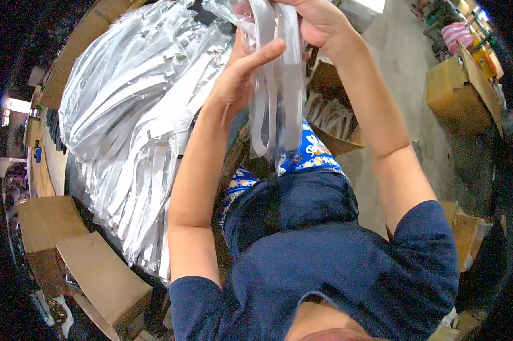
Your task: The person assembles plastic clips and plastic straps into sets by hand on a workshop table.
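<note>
A long white strap in a clear plastic bag (293, 96) hangs in front of my body, folded into a loop. My left hand (242, 74) grips it from the left side, with the thumb lying across the front of the plastic. At the top edge of the view, my right hand (319, 23) is closed at the upper part of the same bag, its fingertips partly cut off or hidden. Beside my left arm lies a large heap of similar bagged white straps (137, 113). The lower end of the held bag reaches down to my lap.
An open cardboard box (333, 128) with more bagged straps stands beyond my lap. Other cardboard boxes stand at lower left (103, 273) and far right (458, 85). A pink-and-white striped bundle (456, 35) sits at the upper right. Grey floor (401, 74) lies on the right.
</note>
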### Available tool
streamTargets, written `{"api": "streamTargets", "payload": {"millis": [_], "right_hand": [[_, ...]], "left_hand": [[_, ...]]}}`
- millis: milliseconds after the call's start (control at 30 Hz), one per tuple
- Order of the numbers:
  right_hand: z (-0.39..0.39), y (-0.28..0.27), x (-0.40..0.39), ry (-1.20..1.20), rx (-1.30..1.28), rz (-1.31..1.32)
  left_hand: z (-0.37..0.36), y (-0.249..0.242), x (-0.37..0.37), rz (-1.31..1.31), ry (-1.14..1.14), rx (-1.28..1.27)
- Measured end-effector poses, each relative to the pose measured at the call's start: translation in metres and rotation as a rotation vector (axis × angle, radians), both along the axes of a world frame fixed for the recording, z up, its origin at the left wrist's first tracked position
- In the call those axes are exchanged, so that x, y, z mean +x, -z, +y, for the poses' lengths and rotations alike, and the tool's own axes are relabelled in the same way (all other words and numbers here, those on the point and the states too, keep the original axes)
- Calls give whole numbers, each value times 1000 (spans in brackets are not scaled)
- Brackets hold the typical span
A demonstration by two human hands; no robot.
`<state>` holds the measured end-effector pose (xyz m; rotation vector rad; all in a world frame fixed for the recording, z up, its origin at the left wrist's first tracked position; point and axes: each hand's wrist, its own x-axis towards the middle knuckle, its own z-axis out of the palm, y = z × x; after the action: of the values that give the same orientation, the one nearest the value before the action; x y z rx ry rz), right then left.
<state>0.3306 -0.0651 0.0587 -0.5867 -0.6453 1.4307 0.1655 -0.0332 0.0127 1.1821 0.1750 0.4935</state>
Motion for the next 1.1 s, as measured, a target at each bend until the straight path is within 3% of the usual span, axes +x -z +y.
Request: {"api": "streamTargets", "payload": {"millis": [167, 267, 367, 533, 667, 733, 767, 800, 833, 867, 1000, 1100], "right_hand": [[17, 23, 18, 56, -35, -46], [23, 40, 27, -77, 0, 43], [19, 47, 36, 42, -62, 9], [-24, 42, 63, -194, 140, 47], [-67, 51, 54, -12, 32, -177], [-72, 98, 43, 350, 68, -379], [-75, 133, 43, 356, 151, -624], [-84, 121, 11, 361, 74, -709], [-87, 149, 6, 258, 18, -567], [-95, 136, -15, 215, 44, -398], [-107, 135, -28, 291, -39, -360], [-117, 131, -25, 333, -128, -327]], "left_hand": [[2, 14, 11, 202, 5, -16], [3, 12, 12, 330, -59, 71], [4, 17, 21, 335, -106, 46], [11, 11, 29, 372, -118, -20], [37, 17, 35, 301, -110, 16], [44, 20, 43, 246, -67, -171], [47, 22, 49, 266, -2, -191], [45, 21, 54, 264, 9, -193], [41, 18, 61, 208, 13, -169], [36, 18, 67, 154, 18, -149], [37, 30, 88, 234, -39, -20], [32, 38, 106, 230, 9, -61]]}}
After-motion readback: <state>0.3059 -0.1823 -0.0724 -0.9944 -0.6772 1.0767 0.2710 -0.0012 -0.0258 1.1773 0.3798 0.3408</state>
